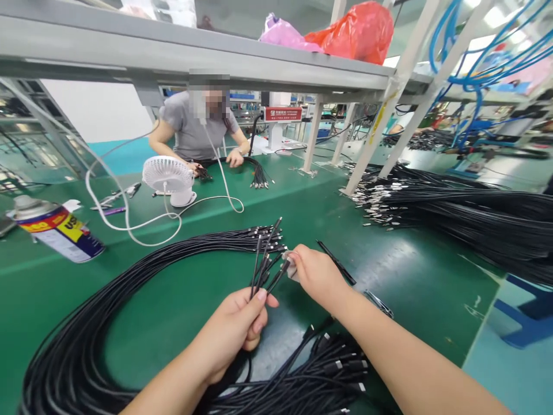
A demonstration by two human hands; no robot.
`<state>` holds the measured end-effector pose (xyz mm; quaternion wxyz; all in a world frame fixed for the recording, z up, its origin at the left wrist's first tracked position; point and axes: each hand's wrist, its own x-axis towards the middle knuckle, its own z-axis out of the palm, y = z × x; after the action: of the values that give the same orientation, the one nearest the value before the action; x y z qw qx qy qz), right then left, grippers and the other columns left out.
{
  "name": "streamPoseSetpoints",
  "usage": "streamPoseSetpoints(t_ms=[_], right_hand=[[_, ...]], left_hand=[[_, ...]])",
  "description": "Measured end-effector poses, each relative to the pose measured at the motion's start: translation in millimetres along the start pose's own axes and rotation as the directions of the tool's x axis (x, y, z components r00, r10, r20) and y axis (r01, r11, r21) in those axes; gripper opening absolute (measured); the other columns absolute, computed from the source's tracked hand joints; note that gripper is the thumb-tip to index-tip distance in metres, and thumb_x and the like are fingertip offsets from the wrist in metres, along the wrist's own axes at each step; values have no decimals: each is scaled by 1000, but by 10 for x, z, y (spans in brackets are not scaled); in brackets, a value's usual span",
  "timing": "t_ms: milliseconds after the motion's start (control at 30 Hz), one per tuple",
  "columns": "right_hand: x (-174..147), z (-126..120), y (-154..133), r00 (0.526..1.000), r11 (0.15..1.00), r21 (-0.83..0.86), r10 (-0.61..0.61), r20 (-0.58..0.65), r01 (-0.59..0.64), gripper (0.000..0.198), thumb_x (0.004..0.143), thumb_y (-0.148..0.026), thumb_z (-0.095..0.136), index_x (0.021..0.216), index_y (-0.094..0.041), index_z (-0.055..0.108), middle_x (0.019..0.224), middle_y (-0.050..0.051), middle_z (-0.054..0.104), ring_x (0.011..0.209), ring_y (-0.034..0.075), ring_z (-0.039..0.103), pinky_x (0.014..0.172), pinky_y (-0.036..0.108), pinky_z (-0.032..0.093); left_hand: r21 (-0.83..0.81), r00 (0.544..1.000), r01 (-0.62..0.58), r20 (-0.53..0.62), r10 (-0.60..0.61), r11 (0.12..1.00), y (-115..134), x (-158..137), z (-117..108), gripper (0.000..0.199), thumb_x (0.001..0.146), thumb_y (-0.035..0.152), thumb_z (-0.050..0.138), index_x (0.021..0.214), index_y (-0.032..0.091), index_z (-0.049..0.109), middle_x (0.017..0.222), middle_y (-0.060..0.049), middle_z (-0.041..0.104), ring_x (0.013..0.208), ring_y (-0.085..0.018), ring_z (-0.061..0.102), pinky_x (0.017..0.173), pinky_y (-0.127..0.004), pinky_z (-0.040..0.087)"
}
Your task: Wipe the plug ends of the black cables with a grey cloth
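My left hand (248, 317) is closed around several black cables (260, 268), whose connector ends fan upward above the thumb. To its right, my right hand (317, 271) pinches a small whitish cloth (292, 266) against the tip of one of those cables. Behind both hands, a long bundle of black cables (168, 253) curves across the green table, its connector ends close to the held ones. A second pile of cable ends (328, 363) lies below my right forearm. Right of my right hand rest a thin black stick-like thing (336, 262) and metal tweezers (379, 304).
A spray can (58, 227) stands at the left, near a white fan (170, 178) with a looping white cord. Across the table (302, 213) a co-worker (199, 132) handles cables. A large cable heap (453, 207) lies at right, beyond shelf posts. A shelf (216, 55) spans overhead.
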<state>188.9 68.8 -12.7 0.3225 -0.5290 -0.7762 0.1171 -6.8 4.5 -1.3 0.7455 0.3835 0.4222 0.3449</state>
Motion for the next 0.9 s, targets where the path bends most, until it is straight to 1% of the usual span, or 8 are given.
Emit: streamPoseSetpoints(t_ms=[133,200,367,467,567,733,833,900], right_hand=[[63,-111,8,998,995,81,64,-4,-64,32,98,-35,32,75,-21,49,68,3,57,62,15,52,59,27,38],[67,-162,-17,995,966,235,100,24,-103,37,99,-41,32,74,-21,49,67,1,55,61,14,51,58,26,41],[14,-230,-146,983,719,674,86,161,-173,44,94,-57,43,86,-18,61,77,2,60,70,14,56,66,27,47],[-14,-241,-218,977,665,725,33,211,-179,46,92,-60,46,101,-20,66,97,5,69,91,18,64,86,31,49],[-22,-244,-261,981,632,755,48,187,-175,49,91,-62,48,113,-22,66,114,7,70,110,20,62,99,34,46],[-48,-242,-299,988,648,746,114,105,-154,48,93,-60,45,109,-22,68,109,7,71,104,20,65,94,35,49],[-87,-246,-340,988,681,719,47,146,-139,39,96,-51,45,112,-22,66,113,7,68,105,19,62,96,34,47],[-110,-246,-366,979,727,674,-9,203,-133,34,96,-46,45,111,-22,63,100,5,69,91,17,63,85,31,49]], left_hand=[[-20,1000,18,-20,-18,1000,53,-8,11,48,74,56,74,86,12,61,49,10,41,41,-1,16,41,-18,10],[-43,999,26,-39,-28,999,74,-9,18,49,69,56,78,84,12,61,48,10,43,39,0,18,39,-17,11],[-6,995,-16,-97,15,1000,97,-17,31,50,64,55,82,79,11,65,53,4,58,34,-2,37,36,-17,28],[11,992,1,-124,0,1000,110,-14,31,50,60,53,85,76,10,66,59,-1,65,42,-7,53,44,-19,42],[12,988,20,-152,-18,1000,121,-8,33,49,57,50,88,73,10,64,59,-2,66,47,-9,57,47,-19,44],[56,989,15,-148,-6,998,123,-23,49,51,53,51,88,64,13,56,54,0,64,43,-7,52,40,-17,38],[105,990,26,-141,-11,994,115,-21,50,49,55,50,87,65,14,55,54,0,64,41,-7,52,39,-17,37],[147,990,29,-142,-7,989,105,-12,45,46,57,48,86,65,14,55,55,0,64,42,-7,53,38,-16,36]])
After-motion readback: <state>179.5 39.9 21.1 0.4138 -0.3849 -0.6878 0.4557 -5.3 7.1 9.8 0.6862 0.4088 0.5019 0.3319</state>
